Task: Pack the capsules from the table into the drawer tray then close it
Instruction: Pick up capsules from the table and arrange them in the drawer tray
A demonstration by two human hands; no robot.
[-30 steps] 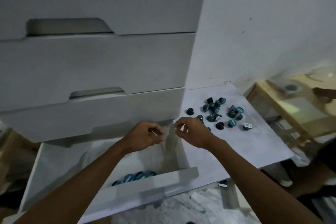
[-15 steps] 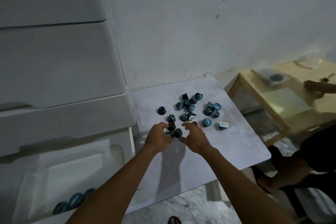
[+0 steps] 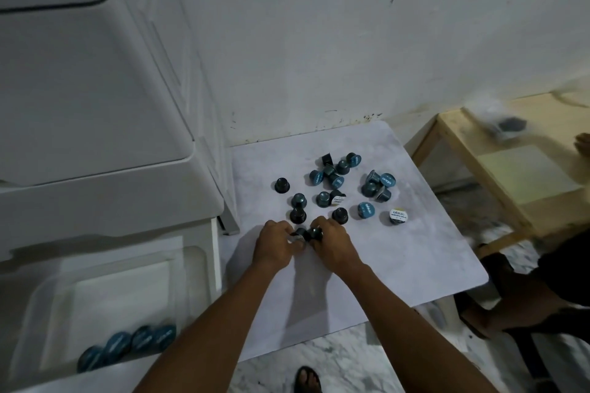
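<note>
Several dark and blue-lidded capsules (image 3: 335,182) lie scattered on the white table (image 3: 399,265). My left hand (image 3: 274,247) and my right hand (image 3: 332,241) meet at the near edge of the pile, fingers curled round dark capsules (image 3: 308,233) between them. At the lower left the open drawer (image 3: 204,265) holds a clear tray (image 3: 32,313). A row of blue-lidded capsules (image 3: 127,344) stands along the tray's front edge.
White drawer fronts (image 3: 95,105) stack above the open drawer. A wooden side table (image 3: 510,175) stands to the right, with another person's hand (image 3: 582,143) at its edge and their leg (image 3: 526,297) beside the white table. My sandalled foot (image 3: 307,380) shows on the marble floor.
My hands left the open drawer, crossed right to the table and closed on capsules at the near edge of the pile. The view swung right and down.
</note>
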